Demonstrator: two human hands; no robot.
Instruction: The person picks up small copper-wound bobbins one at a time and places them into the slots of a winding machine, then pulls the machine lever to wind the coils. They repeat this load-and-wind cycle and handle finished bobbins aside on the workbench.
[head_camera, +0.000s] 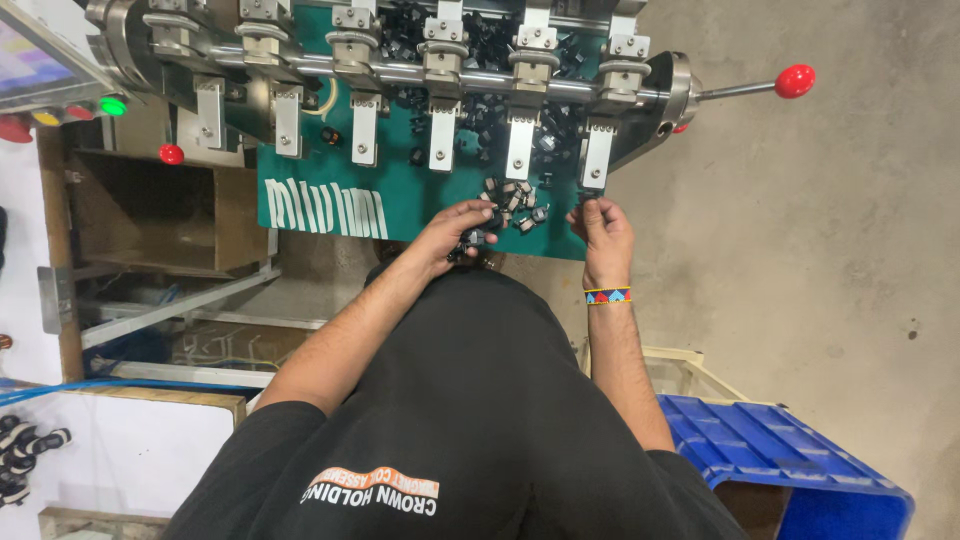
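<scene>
A handful of small black and grey parts is held in the cupped left hand, fingers curled together around them, at the near edge of a green work plate, seemingly to keep them ready. More loose parts are scattered just right. A single piece is pinched by the right hand beneath a row of polished metal clamps. A blue plastic crate sits near right.

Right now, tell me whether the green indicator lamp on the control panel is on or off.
On. The green indicator lamp glows brightly at the upper left, while the red and yellow buttons beside it look dull.
</scene>
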